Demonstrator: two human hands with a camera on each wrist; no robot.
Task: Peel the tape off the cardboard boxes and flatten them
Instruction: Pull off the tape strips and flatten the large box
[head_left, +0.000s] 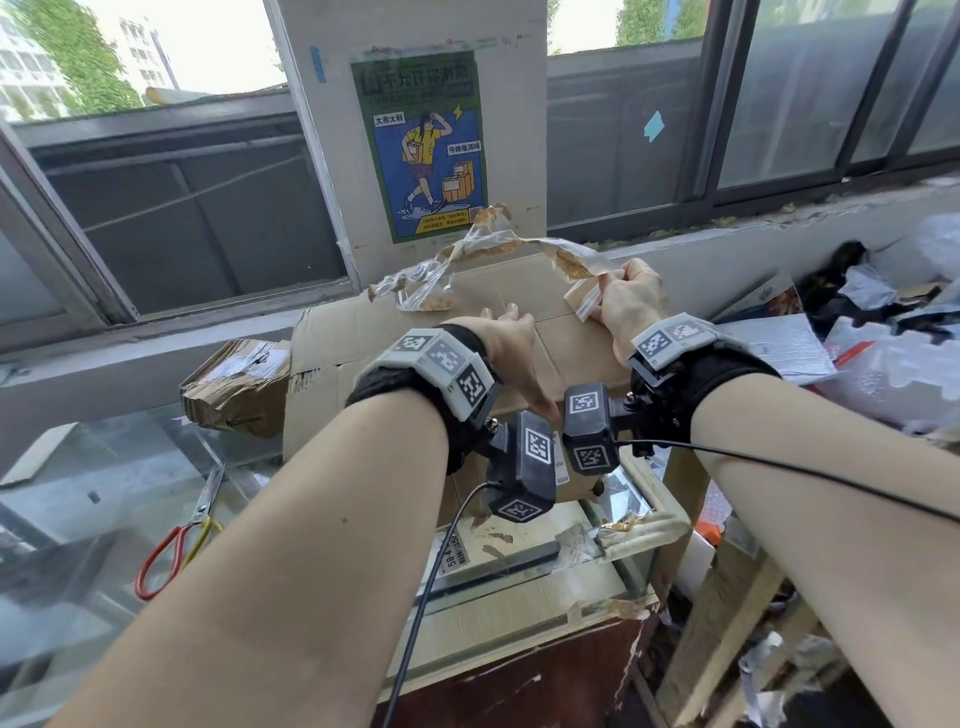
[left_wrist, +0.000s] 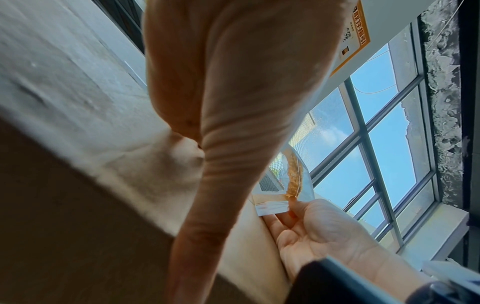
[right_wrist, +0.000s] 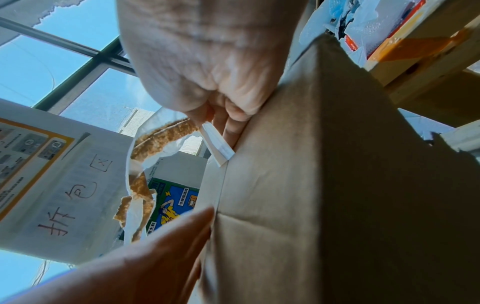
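Clear tape (head_left: 485, 244), flecked with torn brown paper, arcs above the cardboard box (head_left: 395, 343), one end pinched in the fingers of the right hand (head_left: 631, 301) at the box's top right edge. The left hand (head_left: 511, 353) lies flat, fingers straight, pressing the box top just left of that pinch. To peel cleanly, I'd pull low and slowly along the seam while the flat hand steadies the board. Scissors (head_left: 182, 535) lie on the glass table (head_left: 104, 499), left of the box.

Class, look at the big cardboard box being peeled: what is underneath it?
The cardboard box rests on a glass case with a pale frame; flat cardboard shows through the glass. What lies directly beneath the box is covered.
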